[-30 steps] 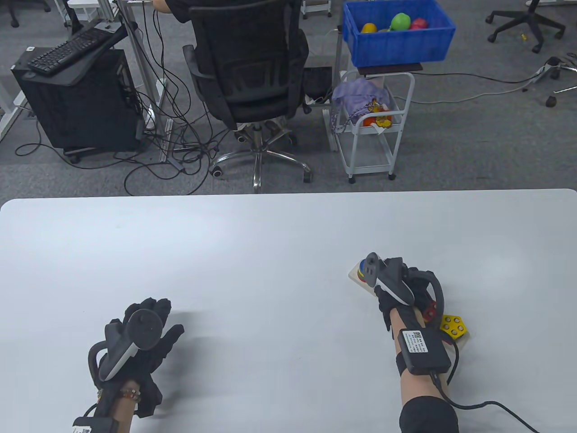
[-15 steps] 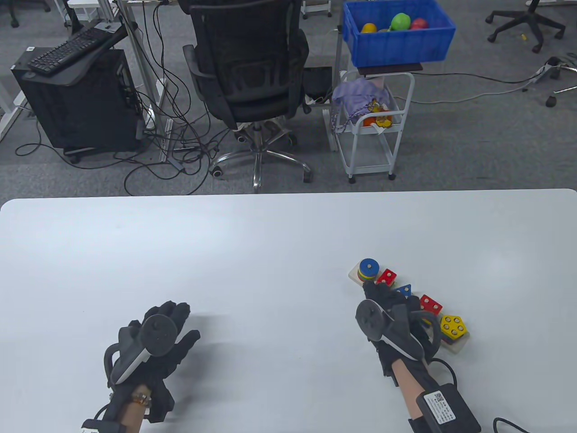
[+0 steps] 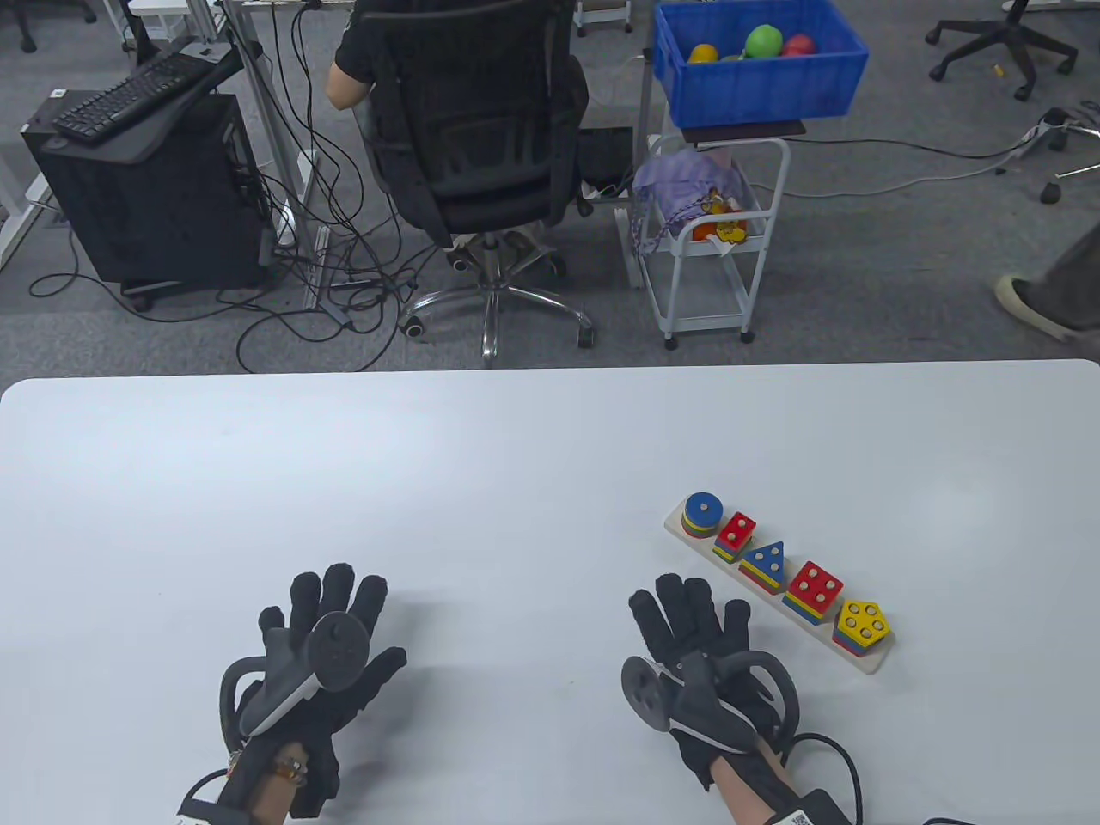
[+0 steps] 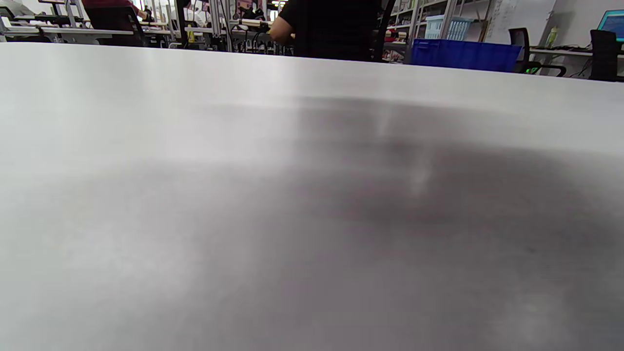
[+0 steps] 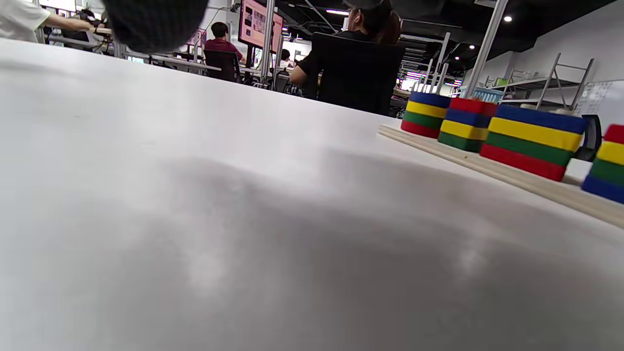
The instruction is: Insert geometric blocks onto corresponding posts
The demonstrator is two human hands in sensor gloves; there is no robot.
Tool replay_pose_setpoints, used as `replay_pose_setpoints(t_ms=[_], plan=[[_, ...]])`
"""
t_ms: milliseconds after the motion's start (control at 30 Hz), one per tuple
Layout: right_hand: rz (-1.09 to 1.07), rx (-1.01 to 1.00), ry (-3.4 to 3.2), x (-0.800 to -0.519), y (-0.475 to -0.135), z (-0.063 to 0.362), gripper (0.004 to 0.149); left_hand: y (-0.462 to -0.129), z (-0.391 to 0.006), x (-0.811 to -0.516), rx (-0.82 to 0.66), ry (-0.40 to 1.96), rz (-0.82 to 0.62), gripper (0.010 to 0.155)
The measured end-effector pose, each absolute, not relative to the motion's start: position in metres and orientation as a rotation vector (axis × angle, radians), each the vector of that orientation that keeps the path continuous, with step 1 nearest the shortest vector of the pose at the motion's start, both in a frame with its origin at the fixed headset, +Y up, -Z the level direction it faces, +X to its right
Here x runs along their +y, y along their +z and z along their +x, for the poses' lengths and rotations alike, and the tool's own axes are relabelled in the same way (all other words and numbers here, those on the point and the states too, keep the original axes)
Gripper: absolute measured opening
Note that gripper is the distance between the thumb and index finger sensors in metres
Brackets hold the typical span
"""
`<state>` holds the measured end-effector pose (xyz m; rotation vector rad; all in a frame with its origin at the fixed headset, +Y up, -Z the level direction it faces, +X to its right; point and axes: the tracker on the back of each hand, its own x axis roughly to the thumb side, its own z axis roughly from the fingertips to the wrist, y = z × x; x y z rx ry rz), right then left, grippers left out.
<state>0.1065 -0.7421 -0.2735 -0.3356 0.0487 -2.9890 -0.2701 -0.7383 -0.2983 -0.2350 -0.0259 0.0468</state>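
Both hands are lying flat on the white table (image 3: 516,481), fingers spread wide and holding nothing: the left hand (image 3: 322,653) at lower left, the right hand (image 3: 696,640) just left of the wooden post board (image 3: 868,660), where five stacks of coloured blocks (image 3: 812,589) are sitting on their posts

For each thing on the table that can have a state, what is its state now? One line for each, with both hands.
Round stack: on the board, blue block on top.
Small square stack: on the board, red on top.
Triangle stack: on the board, blue on top.
Large square stack: on the board, red on top.
Pentagon stack: on the board, yellow on top.
Wooden board: flat on the table, all five places filled.
Left hand: fingers spread, holds nothing.
Right hand: fingers spread, holds nothing, apart from the board.
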Motion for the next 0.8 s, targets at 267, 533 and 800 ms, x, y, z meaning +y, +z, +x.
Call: replay_pose_setpoints(t_ms=[267,533,800], plan=[[-0.305,0.005,-3.023,-0.744,-0.277,0.12,0.08,-0.304,-0.277,-0.747,0.007,0.027,-0.273,0.082],[-0.326,-0.009,-3.0,-0.746,-0.276,0.116,0.078,-0.303,-0.277,-0.748,0.009,0.014,-0.276,0.082],[-0.342,-0.021,-2.971,-0.747,-0.273,0.113,0.078,-0.3,-0.273,-0.747,0.0,0.007,-0.264,0.082]])
